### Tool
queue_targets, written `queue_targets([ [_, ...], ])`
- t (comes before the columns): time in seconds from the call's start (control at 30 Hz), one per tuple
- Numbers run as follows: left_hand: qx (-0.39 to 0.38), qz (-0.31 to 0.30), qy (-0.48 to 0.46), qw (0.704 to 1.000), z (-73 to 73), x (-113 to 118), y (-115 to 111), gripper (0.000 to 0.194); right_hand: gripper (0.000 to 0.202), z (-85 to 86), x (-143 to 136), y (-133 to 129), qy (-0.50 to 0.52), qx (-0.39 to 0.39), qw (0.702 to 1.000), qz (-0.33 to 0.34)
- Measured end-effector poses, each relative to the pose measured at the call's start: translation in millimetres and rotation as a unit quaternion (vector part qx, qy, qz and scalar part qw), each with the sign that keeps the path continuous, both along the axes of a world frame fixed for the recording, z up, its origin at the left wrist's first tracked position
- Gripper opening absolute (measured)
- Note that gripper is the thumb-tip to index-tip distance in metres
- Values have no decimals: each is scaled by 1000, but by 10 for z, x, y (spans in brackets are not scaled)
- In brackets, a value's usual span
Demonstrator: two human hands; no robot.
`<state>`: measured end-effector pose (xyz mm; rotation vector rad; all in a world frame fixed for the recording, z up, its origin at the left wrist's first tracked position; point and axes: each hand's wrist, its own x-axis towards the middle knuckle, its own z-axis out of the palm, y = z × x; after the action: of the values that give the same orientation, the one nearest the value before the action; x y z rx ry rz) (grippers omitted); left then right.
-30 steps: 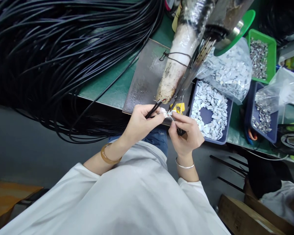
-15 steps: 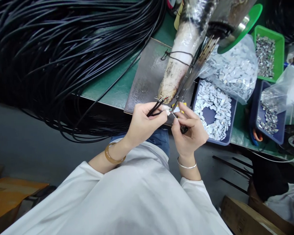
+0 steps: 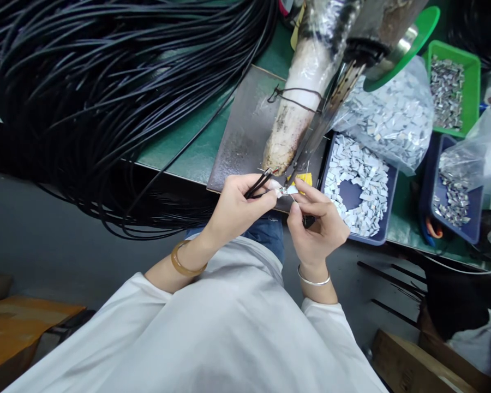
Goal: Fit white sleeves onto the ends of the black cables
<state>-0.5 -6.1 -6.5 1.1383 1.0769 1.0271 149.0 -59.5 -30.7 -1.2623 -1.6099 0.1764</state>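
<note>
My left hand [image 3: 245, 204] is closed on several black cable ends [image 3: 258, 185] with bare wire tips, and pinches a small white piece at its fingertips. Just right of it, my right hand [image 3: 317, 215] has thumb and index finger pinched on a thin wire [image 3: 293, 197]. Between the hands a small pale plate [image 3: 291, 189] lies at the tip of a dark metal tool [image 3: 311, 144], beside a yellow piece [image 3: 305, 179]. A wrapped white tube [image 3: 294, 114] tied with dark wire comes down above my fingers.
A large bundle of black cables [image 3: 118, 87] covers the left. At right are a blue tray [image 3: 387, 218] of pale plates, a plastic bag [image 3: 393, 114] of similar plates, a green tray [image 3: 470, 93] and another blue tray [image 3: 472, 232] with metal pieces. A person's sleeve [image 3: 480, 341] shows lower right.
My right hand has shifted slightly right and down. The pale plate between the hands shows more clearly. My left hand keeps hold of the cables, and the view has moved a little.
</note>
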Motion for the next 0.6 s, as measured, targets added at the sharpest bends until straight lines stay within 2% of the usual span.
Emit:
queue_targets([
  [0.23, -5, -18, -21, 1000, -6, -26, -2, 9, 11, 39, 21, 5, -11, -21, 1000, -3],
  [0.4, 8, -31, -9, 999, -23, -36, 7, 9, 15, 37, 17, 20, -11, 0, 1000, 0],
  [0.6, 22, -5, 14, 1000, -10, 3, 8, 11, 14, 31, 10, 58, -38, 16, 999, -15],
])
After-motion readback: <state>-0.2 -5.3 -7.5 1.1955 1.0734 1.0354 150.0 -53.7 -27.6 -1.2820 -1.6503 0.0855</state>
